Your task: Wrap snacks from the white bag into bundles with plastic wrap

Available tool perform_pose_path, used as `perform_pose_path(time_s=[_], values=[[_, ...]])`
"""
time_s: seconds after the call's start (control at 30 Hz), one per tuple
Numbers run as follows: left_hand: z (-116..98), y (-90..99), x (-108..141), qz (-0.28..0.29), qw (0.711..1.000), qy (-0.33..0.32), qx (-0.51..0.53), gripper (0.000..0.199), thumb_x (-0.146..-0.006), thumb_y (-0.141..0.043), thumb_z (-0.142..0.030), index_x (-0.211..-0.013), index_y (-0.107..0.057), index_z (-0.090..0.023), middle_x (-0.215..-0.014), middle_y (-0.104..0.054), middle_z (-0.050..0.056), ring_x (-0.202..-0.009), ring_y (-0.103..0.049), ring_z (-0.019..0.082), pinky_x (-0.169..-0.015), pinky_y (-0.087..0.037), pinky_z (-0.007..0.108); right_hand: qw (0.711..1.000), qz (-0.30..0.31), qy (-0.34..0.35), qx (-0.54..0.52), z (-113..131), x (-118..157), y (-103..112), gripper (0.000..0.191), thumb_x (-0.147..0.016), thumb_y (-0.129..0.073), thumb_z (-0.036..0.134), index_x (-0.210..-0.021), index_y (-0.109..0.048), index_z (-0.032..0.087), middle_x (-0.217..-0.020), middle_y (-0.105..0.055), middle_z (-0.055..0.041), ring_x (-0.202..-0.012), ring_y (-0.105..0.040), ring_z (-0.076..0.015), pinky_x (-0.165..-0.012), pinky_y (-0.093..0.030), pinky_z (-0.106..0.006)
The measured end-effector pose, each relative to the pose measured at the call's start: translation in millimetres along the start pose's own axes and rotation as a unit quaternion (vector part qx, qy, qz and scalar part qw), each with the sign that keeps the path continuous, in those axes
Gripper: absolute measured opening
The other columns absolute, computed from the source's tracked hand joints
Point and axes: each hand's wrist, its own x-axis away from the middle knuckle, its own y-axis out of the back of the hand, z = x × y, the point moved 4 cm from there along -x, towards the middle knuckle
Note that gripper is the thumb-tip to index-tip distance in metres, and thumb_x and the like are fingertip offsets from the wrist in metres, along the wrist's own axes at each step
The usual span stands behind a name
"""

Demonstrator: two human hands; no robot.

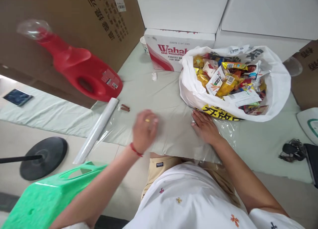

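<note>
A sheet of clear plastic film [198, 149] lies over the table's front edge in front of me. My left hand [145, 129], somewhat blurred, is over it with the fingers curled in; whatever may be inside them is hidden. My right hand [205, 125] rests flat on the film, fingers stretched out, their tips against the lower edge of a white plastic bag [277, 80]. The bag stands wide-mouthed and full of packaged snacks [231, 81]. At the left, a long roll of clear film [98, 129] hangs slantwise past the table edge.
Behind stand a Wahaha water carton [171, 52] and white boxes [182, 9]. A red jug [81, 70] leans by a brown carton [106, 33]. Small brown pieces [125, 107] lie near the roll. Keys [293, 150] are at right; a green stool [59, 189] stands below left.
</note>
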Motion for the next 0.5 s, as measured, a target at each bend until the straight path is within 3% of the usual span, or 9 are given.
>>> perform_pose_path(time_s=[0.1, 0.17, 0.23, 0.33, 0.4, 0.5], values=[[-94, -36.6, 21, 0.098, 0.971, -0.113, 0.189, 0.034, -0.107, -0.039, -0.035, -0.1, -0.071, -0.025, -0.111, -0.075, 0.012, -0.126, -0.067, 0.026, -0.115, -0.051, 0.042, 1.0, 0.017, 0.008, 0.014, -1, 0, -2, 0.062, -0.113, -0.034, 0.041, -0.167, -0.042, 0.014, -0.175, -0.037, -0.0118, -0.161, -0.037, -0.0292, -0.133, -0.029, -0.053], [-130, -45.6, 19, 0.098, 0.95, -0.154, 0.254, 0.032, -0.106, -0.042, -0.034, -0.101, -0.072, -0.025, -0.115, -0.075, 0.012, -0.127, -0.066, 0.026, -0.114, -0.051, 0.042, 0.999, 0.027, 0.013, 0.021, -1, 1, -2, 0.062, -0.111, -0.037, 0.039, -0.168, -0.04, 0.014, -0.175, -0.035, -0.0125, -0.162, -0.035, -0.0299, -0.133, -0.028, -0.053], [-135, -46.2, 7, 0.055, 0.955, -0.127, 0.261, 0.028, -0.104, -0.044, -0.031, -0.102, -0.071, -0.023, -0.114, -0.075, 0.013, -0.121, -0.067, 0.026, -0.112, -0.052, 0.043, 0.999, 0.026, 0.015, 0.02, -1, 1, -2, 0.062, -0.111, -0.037, 0.039, -0.168, -0.04, 0.015, -0.175, -0.036, -0.0119, -0.162, -0.035, -0.0296, -0.133, -0.028, -0.052], [-111, -45.8, -13, 0.02, 0.972, -0.065, 0.226, 0.024, -0.095, -0.047, -0.022, -0.103, -0.07, -0.021, -0.107, -0.073, 0.011, -0.108, -0.067, 0.025, -0.104, -0.054, 0.042, 1.0, 0.008, 0.017, 0.004, 0, 1, 0, 0.06, -0.113, -0.034, 0.043, -0.167, -0.043, 0.017, -0.175, -0.037, -0.0106, -0.161, -0.036, -0.0288, -0.133, -0.028, -0.052], [-104, -53.4, -18, 0.079, 0.964, -0.125, 0.219, 0.032, -0.087, -0.052, -0.019, -0.113, -0.07, -0.02, -0.114, -0.073, 0.012, -0.113, -0.066, 0.026, -0.107, -0.052, 0.043, 1.0, -0.005, 0.018, -0.004, 0, 1, 0, 0.06, -0.113, -0.034, 0.044, -0.166, -0.045, 0.016, -0.174, -0.038, -0.0106, -0.161, -0.036, -0.0288, -0.134, -0.027, -0.052], [-118, -76.1, -12, 0.186, 0.917, -0.272, 0.223, 0.06, -0.081, -0.06, -0.018, -0.141, -0.062, -0.02, -0.141, -0.068, 0.014, -0.137, -0.059, 0.029, -0.123, -0.04, 0.048, 1.0, -0.005, 0.019, -0.01, -1, 1, -6, 0.059, -0.111, -0.042, 0.038, -0.166, -0.045, 0.018, -0.174, -0.04, -0.0106, -0.161, -0.036, -0.0305, -0.135, -0.025, -0.052]])
